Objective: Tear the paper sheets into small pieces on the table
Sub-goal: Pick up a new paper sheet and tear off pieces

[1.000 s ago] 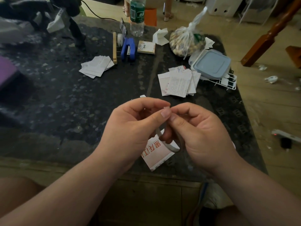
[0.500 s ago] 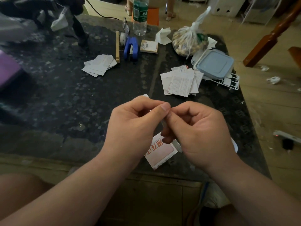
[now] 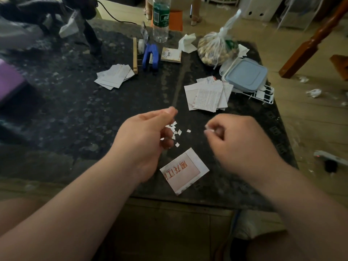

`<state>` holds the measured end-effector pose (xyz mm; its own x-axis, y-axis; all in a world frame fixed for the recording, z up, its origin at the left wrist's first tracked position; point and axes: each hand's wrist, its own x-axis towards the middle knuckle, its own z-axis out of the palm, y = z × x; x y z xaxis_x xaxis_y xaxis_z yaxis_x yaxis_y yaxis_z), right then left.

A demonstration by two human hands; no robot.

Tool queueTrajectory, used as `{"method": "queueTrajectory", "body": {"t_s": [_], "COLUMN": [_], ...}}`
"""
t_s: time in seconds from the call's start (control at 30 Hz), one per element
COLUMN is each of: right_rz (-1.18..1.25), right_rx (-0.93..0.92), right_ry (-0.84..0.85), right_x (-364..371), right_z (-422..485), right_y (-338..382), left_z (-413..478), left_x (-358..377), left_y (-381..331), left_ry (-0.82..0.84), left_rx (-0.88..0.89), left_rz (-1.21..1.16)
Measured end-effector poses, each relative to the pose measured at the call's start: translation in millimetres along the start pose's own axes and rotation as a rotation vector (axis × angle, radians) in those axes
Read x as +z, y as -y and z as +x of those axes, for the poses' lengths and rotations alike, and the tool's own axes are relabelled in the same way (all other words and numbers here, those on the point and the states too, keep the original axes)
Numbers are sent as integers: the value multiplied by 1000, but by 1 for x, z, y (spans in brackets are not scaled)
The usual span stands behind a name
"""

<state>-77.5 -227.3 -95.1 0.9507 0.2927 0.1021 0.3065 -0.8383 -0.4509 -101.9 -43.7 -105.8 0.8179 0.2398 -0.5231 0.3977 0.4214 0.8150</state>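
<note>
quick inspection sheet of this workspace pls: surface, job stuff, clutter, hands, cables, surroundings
surface: dark speckled table, in dim light.
job's things: small pieces scattered beside the left hand's fingers; red-printed sheet lies whole near the front edge; two paper stacks, right stack and left stack, untorn.
clutter: water bottle, blue stapler, tied plastic bag, lidded container on a wire rack.
grippers: left hand loosely curled, thumb apart from fingers; right hand curled, blurred, so any scrap held cannot be told.
cables: black cable at the far edge.
surroundings: wooden floor with paper scraps.
</note>
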Motion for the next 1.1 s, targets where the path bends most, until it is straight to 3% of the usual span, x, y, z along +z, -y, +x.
{"method": "queueTrajectory", "body": {"t_s": [0.23, 0.47, 0.53, 0.63, 0.73, 0.8, 0.9, 1.1], "right_rz": [-154, -328, -357, 51, 691, 800, 864, 1243], "right_rx": [259, 273, 205, 55, 120, 127, 164, 395], "right_ry": [150, 229, 225, 23, 159, 266, 297, 422], "right_x": [15, 25, 15, -6, -20, -16, -10, -8], "right_z": [9, 9, 5, -10, -19, -19, -15, -14], "right_y": [-33, -32, -22, -6, 12, 15, 15, 19], "left_z": [-19, -28, -30, -32, -32, -33, -34, -37], "left_x": [-5, 0, -2, -6, -9, -9, -8, -9], "left_y": [8, 12, 11, 9, 10, 12, 13, 14], "left_ry": [156, 235, 261, 276, 302, 343, 382, 452], "left_rx": [56, 66, 87, 137, 150, 141, 131, 156], "left_rz": [190, 224, 245, 313, 338, 330, 311, 300]}}
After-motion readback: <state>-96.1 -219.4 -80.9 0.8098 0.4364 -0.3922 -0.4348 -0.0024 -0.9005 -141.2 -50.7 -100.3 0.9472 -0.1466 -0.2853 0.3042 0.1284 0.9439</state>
